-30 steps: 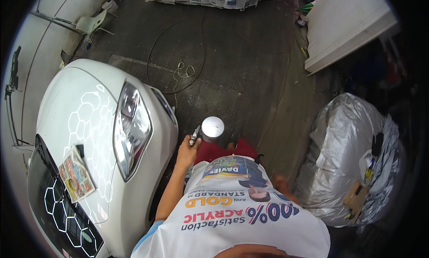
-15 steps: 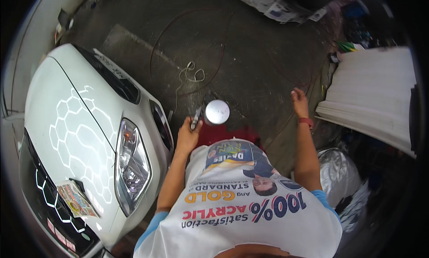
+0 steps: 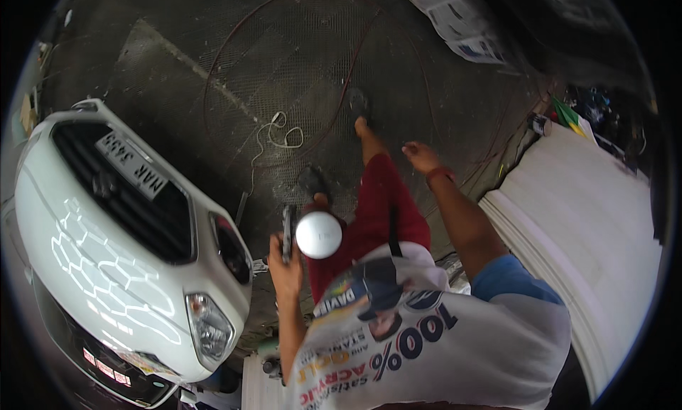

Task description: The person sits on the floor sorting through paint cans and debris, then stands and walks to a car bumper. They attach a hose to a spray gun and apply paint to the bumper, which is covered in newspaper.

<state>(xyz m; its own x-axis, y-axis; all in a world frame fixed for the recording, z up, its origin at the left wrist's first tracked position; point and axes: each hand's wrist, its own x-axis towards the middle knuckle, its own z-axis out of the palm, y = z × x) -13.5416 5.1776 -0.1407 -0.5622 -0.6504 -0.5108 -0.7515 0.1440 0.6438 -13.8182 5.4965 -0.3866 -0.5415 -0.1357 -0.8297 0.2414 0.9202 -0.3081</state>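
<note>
My left hand [image 3: 284, 268] is closed around a spray gun [image 3: 288, 232] whose dark metal body stands up past the fingers. Beside it sits the gun's round cup with a white lid [image 3: 318, 235], in front of my left thigh. My right hand [image 3: 421, 156] is held out ahead, empty, with its fingers loosely bent and apart; nothing touches it. To the left of the spray gun stands a white car [image 3: 135, 261], its hood showing bright hexagonal light reflections. A gap lies between the gun and the car's headlight [image 3: 210, 330].
A reddish hose [image 3: 353, 62] loops over the dark floor, with a pale cord [image 3: 284, 136] tangled nearer me. White panels [image 3: 568, 190] are stacked at right, a small can [image 3: 540, 124] at their far corner. Newspaper [image 3: 455, 23] covers something at the upper right.
I have stepped forward along the car, one foot now stretched ahead. The spray gun has come along in my left hand, and my right arm has swung inward.
</note>
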